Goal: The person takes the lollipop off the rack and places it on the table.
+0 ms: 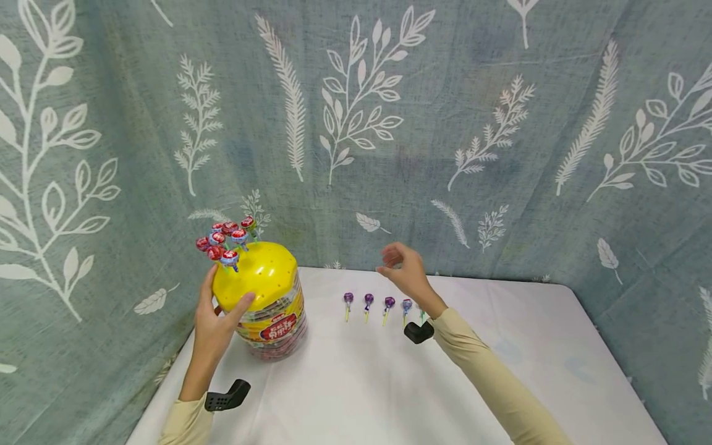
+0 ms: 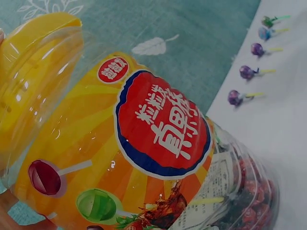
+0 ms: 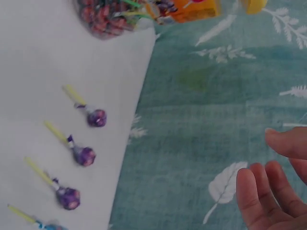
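A clear plastic candy jar (image 1: 272,315) with a yellow domed lid (image 1: 261,272) stands at the left of the white table (image 1: 356,383). Several red-wrapped lollipops (image 1: 225,241) are stuck upright in the lid's top left. My left hand (image 1: 222,309) grips the jar at the lid's lower edge, thumb in front and fingers round the left side. The left wrist view is filled by the jar's orange label (image 2: 158,124). Several purple and blue lollipops (image 1: 368,301) lie in a row right of the jar. My right hand (image 1: 402,267) hovers above the row's right end, fingers (image 3: 268,191) loosely curled and empty.
A teal leaf-patterned cloth (image 1: 445,123) hangs close behind and to both sides of the table. The table's right half (image 1: 528,346) is bare white surface. The row of lollipops (image 3: 84,155) lies near the back edge, sticks pointing toward me.
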Demonstrator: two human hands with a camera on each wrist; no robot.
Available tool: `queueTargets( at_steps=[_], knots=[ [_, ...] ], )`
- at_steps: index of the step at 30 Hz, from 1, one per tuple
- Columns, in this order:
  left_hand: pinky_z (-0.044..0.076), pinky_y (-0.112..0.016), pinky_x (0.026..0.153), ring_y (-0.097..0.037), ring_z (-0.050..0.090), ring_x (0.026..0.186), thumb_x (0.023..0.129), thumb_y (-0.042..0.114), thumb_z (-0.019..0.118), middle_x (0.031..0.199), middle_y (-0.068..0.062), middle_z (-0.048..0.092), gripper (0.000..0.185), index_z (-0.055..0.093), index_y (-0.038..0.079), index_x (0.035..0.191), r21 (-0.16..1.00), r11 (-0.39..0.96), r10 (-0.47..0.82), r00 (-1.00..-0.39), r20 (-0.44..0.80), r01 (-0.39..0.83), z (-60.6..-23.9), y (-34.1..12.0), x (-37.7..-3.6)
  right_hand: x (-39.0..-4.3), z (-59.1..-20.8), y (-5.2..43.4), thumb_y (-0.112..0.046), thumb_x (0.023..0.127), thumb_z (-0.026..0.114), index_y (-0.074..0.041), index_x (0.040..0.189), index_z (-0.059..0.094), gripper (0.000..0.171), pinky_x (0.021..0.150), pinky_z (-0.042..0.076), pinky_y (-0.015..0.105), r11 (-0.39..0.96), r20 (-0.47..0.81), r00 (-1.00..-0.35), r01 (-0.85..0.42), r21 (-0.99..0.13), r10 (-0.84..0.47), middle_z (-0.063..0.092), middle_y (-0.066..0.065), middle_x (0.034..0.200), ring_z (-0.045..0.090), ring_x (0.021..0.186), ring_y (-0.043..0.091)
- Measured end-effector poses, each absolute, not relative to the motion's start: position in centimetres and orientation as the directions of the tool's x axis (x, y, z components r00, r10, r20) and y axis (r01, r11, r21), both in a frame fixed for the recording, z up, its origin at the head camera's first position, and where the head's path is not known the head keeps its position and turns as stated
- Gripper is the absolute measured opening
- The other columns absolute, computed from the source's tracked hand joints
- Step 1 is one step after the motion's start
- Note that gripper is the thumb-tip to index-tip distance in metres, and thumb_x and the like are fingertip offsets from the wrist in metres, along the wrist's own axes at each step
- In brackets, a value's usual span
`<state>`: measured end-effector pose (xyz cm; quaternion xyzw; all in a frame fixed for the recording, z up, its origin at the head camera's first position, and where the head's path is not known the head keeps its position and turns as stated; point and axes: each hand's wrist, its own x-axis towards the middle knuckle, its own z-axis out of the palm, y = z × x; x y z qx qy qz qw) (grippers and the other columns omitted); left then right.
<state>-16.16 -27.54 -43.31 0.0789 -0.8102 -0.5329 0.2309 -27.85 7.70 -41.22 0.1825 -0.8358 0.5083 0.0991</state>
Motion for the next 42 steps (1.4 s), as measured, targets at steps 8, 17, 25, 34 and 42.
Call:
queueTargets(
  at_steps=[8, 17, 25, 34, 42],
  knots=[
    [0.028, -0.058, 0.103, -0.028, 0.029, 0.133, 0.084, 0.031, 0.071, 0.151, -0.004, 0.028, 0.085, 0.018, 0.035, 0.150, 0.894, 0.428, -0.372, -0.874, 0.312, 0.137, -43.5, -27.6, -16.1, -27.5, -39.6, 5.6, -0.002, 0.079, 0.074, -0.004, 0.106, 0.063, 0.030, 0.073, 0.052, 0.037, 0.332, 0.396, -0.889, -0.454, -0.826, -0.231, 0.065, 0.013, 0.095, 0.064, 0.082, 0.023],
    [0.028, -0.058, 0.103, -0.027, 0.029, 0.133, 0.084, 0.029, 0.071, 0.150, -0.003, 0.030, 0.084, 0.020, 0.036, 0.150, 0.896, 0.421, -0.382, -0.868, 0.318, 0.143, -43.6, -27.7, -16.0, -27.1, -37.4, 3.0, -0.004, 0.081, 0.073, -0.008, 0.107, 0.062, 0.029, 0.070, 0.053, 0.034, 0.260, 0.425, -0.857, -0.498, -0.828, -0.291, 0.065, 0.011, 0.097, 0.064, 0.085, 0.022],
    [0.028, -0.057, 0.103, -0.026, 0.029, 0.133, 0.084, 0.031, 0.071, 0.150, -0.003, 0.030, 0.084, 0.019, 0.037, 0.149, 0.895, 0.426, -0.394, -0.864, 0.314, 0.132, -43.7, -27.7, -16.0, -26.8, -35.8, 0.7, -0.005, 0.081, 0.074, -0.006, 0.109, 0.062, 0.031, 0.069, 0.052, 0.032, 0.201, 0.447, -0.834, -0.523, -0.829, -0.324, 0.065, 0.011, 0.098, 0.064, 0.087, 0.024],
    [0.030, -0.057, 0.102, -0.024, 0.031, 0.132, 0.083, 0.028, 0.072, 0.149, -0.001, 0.031, 0.083, 0.021, 0.037, 0.149, 0.894, 0.422, -0.392, -0.860, 0.328, 0.148, -44.1, -27.7, -15.9, -27.0, -34.9, -2.1, -0.003, 0.081, 0.072, -0.007, 0.109, 0.060, 0.031, 0.069, 0.052, 0.029, 0.133, 0.480, -0.808, -0.547, -0.826, -0.340, 0.066, 0.009, 0.097, 0.064, 0.086, 0.021],
    [0.030, -0.056, 0.103, -0.023, 0.032, 0.131, 0.084, 0.026, 0.072, 0.148, -0.001, 0.033, 0.082, 0.023, 0.036, 0.149, 0.895, 0.412, -0.394, -0.853, 0.342, 0.169, -43.9, -27.5, -16.1, -27.2, -33.6, -4.6, -0.001, 0.083, 0.070, -0.004, 0.113, 0.058, 0.032, 0.077, 0.052, 0.033, 0.053, 0.502, -0.773, -0.562, -0.825, -0.387, 0.063, 0.014, 0.102, 0.062, 0.090, 0.025]
  ],
)
